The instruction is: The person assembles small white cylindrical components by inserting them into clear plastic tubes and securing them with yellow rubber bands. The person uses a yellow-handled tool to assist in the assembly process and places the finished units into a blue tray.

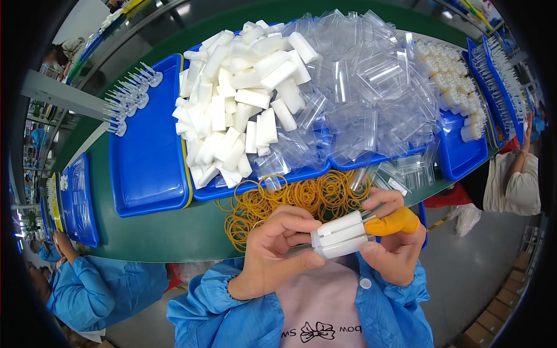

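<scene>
Close to my chest, both hands hold a bundle of white blocks (339, 234). The blocks lie side by side, with a translucent cap-like end on the left and thin pale ends on the right. My left hand (282, 246) pinches the left end between thumb and fingers. At the right end, my right hand (395, 246) grips with its thumb and a finger in an orange finger cot (394, 222). What lies inside the bundle is hidden. Just beyond my hands is a heap of yellow-brown rubber bands (307, 194).
White foam blocks (232, 110) and clear plastic sleeves (371, 81) fill blue trays. A blue tray (148, 156) at left bears white nozzle-like parts (136, 93); another tray (464, 151) at right holds white-and-yellow parts (455, 81). A co-worker's blue sleeve (87, 290) shows at lower left.
</scene>
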Available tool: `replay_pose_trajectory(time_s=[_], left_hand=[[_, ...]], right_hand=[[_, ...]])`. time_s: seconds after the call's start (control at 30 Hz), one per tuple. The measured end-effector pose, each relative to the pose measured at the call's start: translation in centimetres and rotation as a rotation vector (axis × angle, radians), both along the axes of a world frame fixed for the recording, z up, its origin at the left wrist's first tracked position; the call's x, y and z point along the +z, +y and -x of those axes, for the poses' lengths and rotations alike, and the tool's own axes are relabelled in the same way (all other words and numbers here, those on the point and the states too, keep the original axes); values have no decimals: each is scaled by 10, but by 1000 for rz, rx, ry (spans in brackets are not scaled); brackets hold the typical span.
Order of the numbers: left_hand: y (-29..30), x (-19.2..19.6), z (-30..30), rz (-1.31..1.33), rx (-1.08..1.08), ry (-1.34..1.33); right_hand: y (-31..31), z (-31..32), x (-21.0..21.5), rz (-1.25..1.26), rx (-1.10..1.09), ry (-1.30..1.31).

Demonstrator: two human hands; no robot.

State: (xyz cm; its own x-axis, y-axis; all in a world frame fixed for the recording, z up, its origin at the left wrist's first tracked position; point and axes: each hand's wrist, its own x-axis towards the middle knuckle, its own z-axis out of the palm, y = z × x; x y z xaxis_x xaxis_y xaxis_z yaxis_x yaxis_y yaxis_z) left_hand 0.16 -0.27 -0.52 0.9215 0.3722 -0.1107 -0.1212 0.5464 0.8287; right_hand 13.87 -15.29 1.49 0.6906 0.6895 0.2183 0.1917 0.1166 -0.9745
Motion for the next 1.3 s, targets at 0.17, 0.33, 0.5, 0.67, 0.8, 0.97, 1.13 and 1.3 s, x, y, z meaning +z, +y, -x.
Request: replay_pose_trajectory(time_s=[0.17,0.33,0.5,0.67,0.8,0.97,1.13,1.3], left_hand=[[3,-1,-2,-7,-19,9],[16,4,4,43,131,-17],[23,6,7,74,270,70],[23,6,8,55,289,79],[22,7,7,60,294,78],[22,6,6,68,294,89],[22,1,7,24,223,61],[15,-2,9,-456,133,-2]], right_hand=[[1,-2,1,15,-15,-50],[-1,-26,12,193,-132,-220],[-13,-48,-18,692,-323,-840],[-9,-41,-34,847,-363,-955],[-12,-41,-27,779,-313,-913],[-19,-41,-21,733,-282,-709],[-22,-41,-13,545,-221,-486],[-13,-21,-1,-48,-219,106]])
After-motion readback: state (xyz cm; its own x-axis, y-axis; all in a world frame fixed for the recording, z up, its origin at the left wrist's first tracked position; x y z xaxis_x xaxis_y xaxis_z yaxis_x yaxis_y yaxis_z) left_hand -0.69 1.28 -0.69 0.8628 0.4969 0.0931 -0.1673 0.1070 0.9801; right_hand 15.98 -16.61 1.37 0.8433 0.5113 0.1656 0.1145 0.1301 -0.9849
